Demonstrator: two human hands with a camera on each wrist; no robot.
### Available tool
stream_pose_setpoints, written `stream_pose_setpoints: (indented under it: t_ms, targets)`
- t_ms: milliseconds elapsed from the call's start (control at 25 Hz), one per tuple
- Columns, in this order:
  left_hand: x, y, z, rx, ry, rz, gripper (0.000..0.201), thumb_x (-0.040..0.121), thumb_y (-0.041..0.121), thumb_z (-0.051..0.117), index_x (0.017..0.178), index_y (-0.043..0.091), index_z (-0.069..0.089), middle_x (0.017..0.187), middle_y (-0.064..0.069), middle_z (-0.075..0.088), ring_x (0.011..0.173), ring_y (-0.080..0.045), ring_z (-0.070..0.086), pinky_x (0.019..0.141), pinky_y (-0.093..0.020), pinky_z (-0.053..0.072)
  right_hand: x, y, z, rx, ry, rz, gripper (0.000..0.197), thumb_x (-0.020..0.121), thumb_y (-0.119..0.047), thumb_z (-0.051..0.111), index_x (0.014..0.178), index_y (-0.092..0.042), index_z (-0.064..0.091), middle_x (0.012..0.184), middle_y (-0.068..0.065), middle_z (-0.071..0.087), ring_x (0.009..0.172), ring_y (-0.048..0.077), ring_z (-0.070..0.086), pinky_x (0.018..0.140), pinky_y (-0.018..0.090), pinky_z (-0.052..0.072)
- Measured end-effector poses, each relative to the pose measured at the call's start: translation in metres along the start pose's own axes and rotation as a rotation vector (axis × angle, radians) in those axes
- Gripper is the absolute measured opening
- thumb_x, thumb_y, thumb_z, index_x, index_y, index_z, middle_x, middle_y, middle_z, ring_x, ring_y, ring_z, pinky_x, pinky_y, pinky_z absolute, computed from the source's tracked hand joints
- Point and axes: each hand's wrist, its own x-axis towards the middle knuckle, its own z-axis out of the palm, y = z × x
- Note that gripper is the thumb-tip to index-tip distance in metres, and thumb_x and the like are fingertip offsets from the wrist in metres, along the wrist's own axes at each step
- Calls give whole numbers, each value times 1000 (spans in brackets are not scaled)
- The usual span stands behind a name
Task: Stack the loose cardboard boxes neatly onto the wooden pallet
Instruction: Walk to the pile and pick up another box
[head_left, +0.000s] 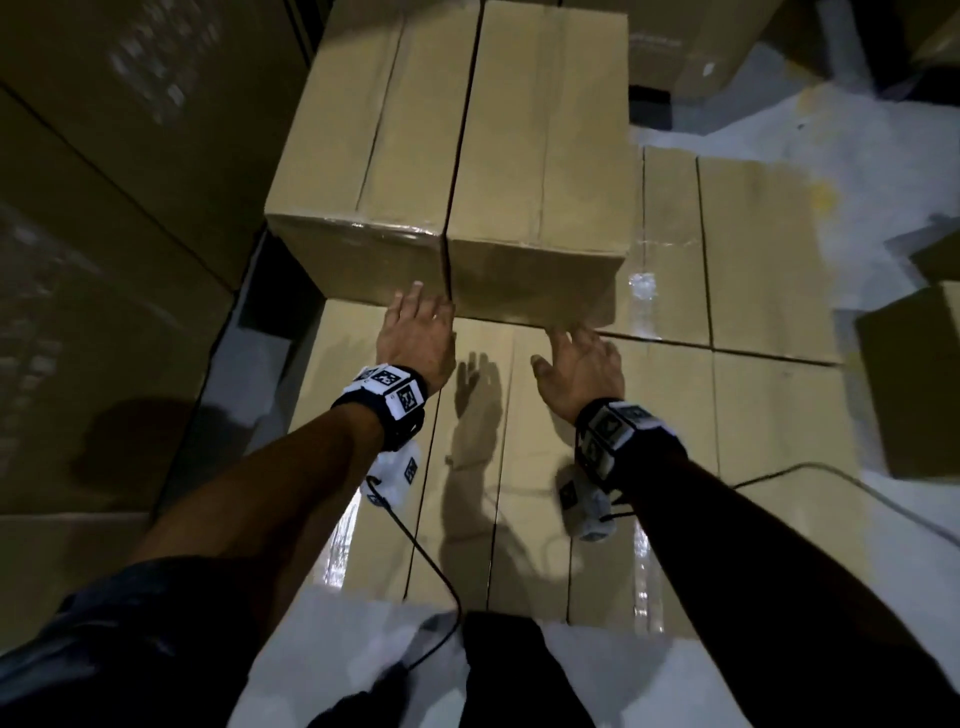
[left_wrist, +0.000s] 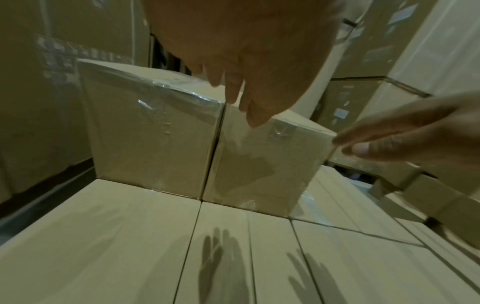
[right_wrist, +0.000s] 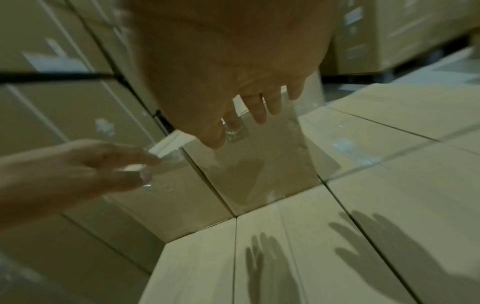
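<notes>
I saw my left hand (head_left: 415, 338) and right hand (head_left: 582, 366) spread flat, fingers straight, holding nothing, just before two upper boxes (head_left: 540, 156) set side by side on the lower box layer (head_left: 779, 441). Printing on the tall cartons (head_left: 130, 104) at left was too blurred to read.

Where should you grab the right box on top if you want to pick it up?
Best guess: the right top box is wide and taped shut, with no handles, so use both hands. Its left side presses against the left top box, leaving no gap there. Come from the front, putting one grip on the free right side and the other on the near face.
</notes>
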Motion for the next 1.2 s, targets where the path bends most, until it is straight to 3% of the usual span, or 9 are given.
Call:
stream_pose_setpoints:
  t_ms: [240,480,640,960,1200]
  targets:
    - [-143,1,-14,-71,81,132,42,99,34,45,136,15,53,143,-6,53,136,-28,41,113,-41,27,-167,-13,20,263,88,170,52,100,-45,50,144,-17,50,140,12,57,129,34,51,105,41,41]
    - [-278,6,-44,-123,218,282,40,98,35,46,131,15,58,134,-6,59,128,-27,47,107,-38,32,-321,-31,23,384,220,352,51,99,-47,51,142,-19,53,137,15,59,126,37,53,101,43,45]
    - [-340,30,-54,-148,246,368,38,98,36,47,128,16,59,130,-5,62,125,-26,49,105,-37,33,-400,-26,12,444,313,430,50,99,-46,52,142,-19,53,137,14,59,125,36,54,100,42,46]
    - [-426,164,-54,-130,312,614,37,98,36,48,128,18,59,131,-3,62,126,-25,48,107,-38,32,-538,73,20,437,464,578,55,99,-49,51,144,-19,51,143,13,55,129,35,51,103,44,43]
    - [-509,330,-35,-99,298,762,41,99,37,46,134,18,54,139,-3,56,134,-24,43,110,-38,29,-662,204,36,423,521,655,54,98,-46,53,145,-18,50,146,11,53,133,33,47,105,42,39]
